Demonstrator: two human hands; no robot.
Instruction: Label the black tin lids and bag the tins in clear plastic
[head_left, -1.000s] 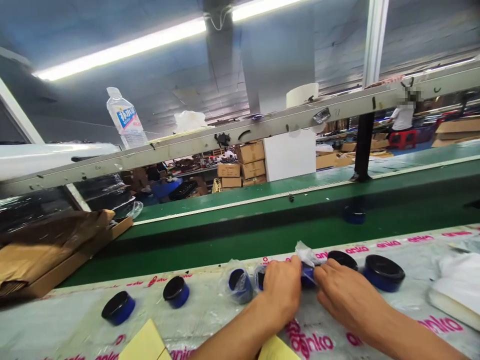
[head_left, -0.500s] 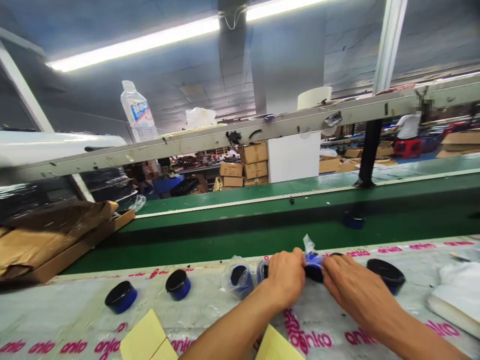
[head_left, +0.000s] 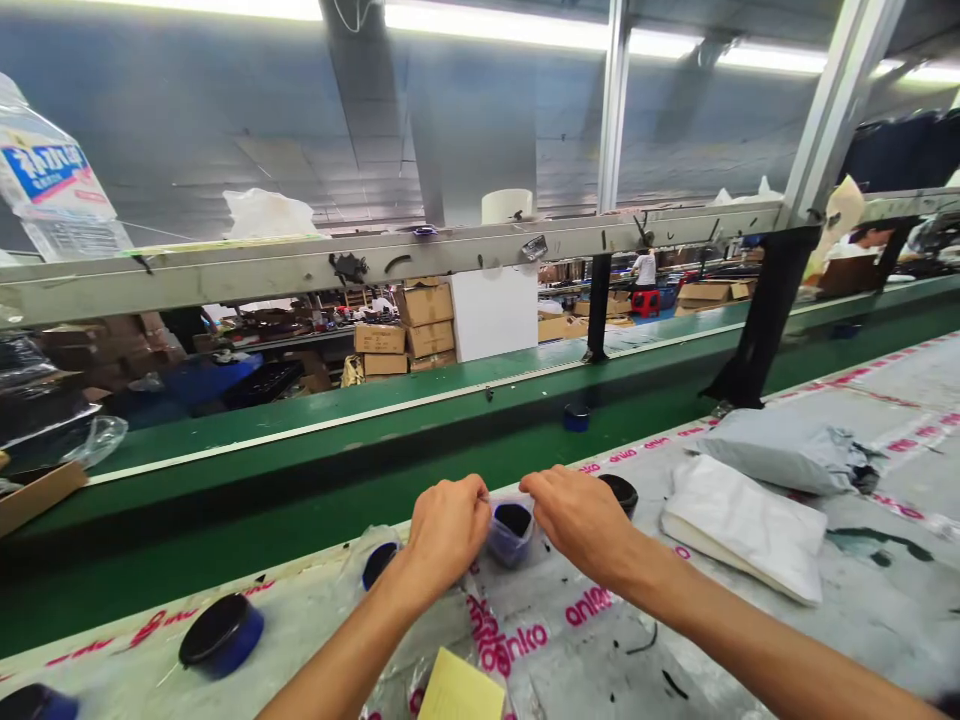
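Observation:
A round blue item with a black top (head_left: 513,518) sits upright in a clear plastic bag (head_left: 510,553) at the table's far edge. My left hand (head_left: 448,525) is closed, pinching the left side of the bag's mouth. On the opposite side, my right hand (head_left: 577,512) pinches the bag's edge between thumb and fingers. A similar bagged item (head_left: 379,563) is partly hidden behind my left wrist. Beyond my right hand stands another black-topped item (head_left: 621,492), bare as far as it shows. Further left lies a larger-looking blue-and-black one (head_left: 222,634).
Pink-lettered plastic sheeting (head_left: 600,650) covers the table. A yellow paper pad (head_left: 461,688) lies in front of me. White folded sheets (head_left: 742,525) and a grey bag (head_left: 784,450) are at right. Behind runs a green conveyor (head_left: 300,465) carrying one blue item (head_left: 576,417), with a metal rail above.
The view has swung right. My hands have moved apart, and the bag's bunched top is now spread, showing the item's black top. The blue item on the conveyor appears further left in view.

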